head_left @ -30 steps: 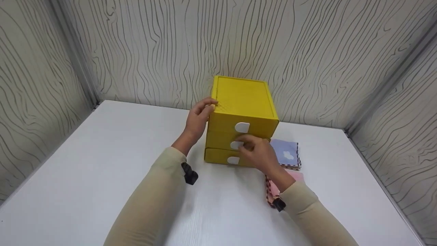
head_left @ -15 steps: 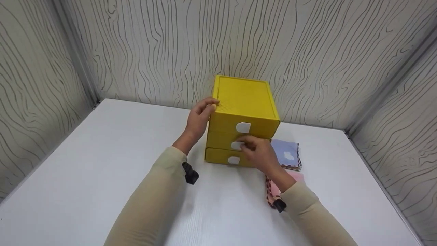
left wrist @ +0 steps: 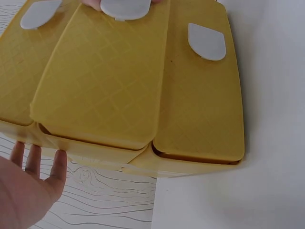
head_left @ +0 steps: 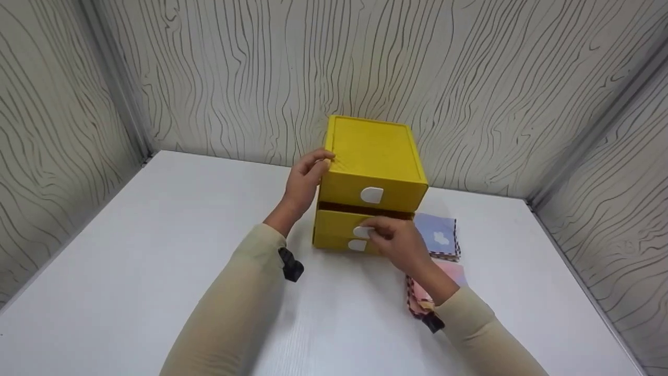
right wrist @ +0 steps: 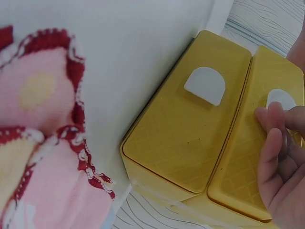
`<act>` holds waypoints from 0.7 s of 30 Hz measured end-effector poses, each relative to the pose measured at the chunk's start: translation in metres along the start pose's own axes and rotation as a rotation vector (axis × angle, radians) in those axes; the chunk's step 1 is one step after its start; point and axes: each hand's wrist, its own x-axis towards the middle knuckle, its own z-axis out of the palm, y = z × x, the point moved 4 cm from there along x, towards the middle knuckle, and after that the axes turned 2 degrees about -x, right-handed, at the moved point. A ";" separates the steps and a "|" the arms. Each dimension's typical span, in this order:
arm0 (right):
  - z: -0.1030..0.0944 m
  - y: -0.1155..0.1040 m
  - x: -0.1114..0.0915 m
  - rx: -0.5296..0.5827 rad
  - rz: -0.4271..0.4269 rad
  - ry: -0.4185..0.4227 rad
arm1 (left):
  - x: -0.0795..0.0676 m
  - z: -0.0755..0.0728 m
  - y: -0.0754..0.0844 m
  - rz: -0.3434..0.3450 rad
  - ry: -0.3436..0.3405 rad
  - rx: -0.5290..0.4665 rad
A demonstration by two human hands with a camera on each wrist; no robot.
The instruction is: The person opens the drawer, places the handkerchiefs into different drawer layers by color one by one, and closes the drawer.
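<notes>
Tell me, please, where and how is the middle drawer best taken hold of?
Probably by its white tab, pinched from the front, where the right hand has its fingers: the tab stands out from the middle drawer's flat face, which faces the person and sits forward of the top drawer.

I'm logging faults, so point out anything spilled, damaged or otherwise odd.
Nothing spilled or damaged shows. The middle drawer juts from the yellow cabinet, but the right hand holds its handle, so that hardly looks odd.
</notes>
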 end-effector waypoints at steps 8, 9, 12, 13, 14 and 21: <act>0.000 -0.002 -0.012 0.021 0.032 -0.041 | 0.001 0.000 0.001 -0.011 -0.004 0.024; 0.000 -0.002 -0.013 0.025 0.037 -0.049 | 0.001 0.000 0.001 -0.014 -0.005 0.027; 0.000 -0.004 -0.018 0.030 0.042 -0.069 | 0.000 -0.001 0.001 -0.025 -0.005 0.036; 0.000 -0.004 -0.019 0.030 0.040 -0.073 | 0.000 -0.001 0.001 -0.026 -0.006 0.040; 0.000 -0.005 -0.020 0.028 0.035 -0.074 | 0.000 -0.001 0.002 -0.027 -0.009 0.041; -0.002 -0.009 -0.027 0.025 0.019 -0.080 | 0.001 -0.003 0.001 -0.034 -0.027 0.047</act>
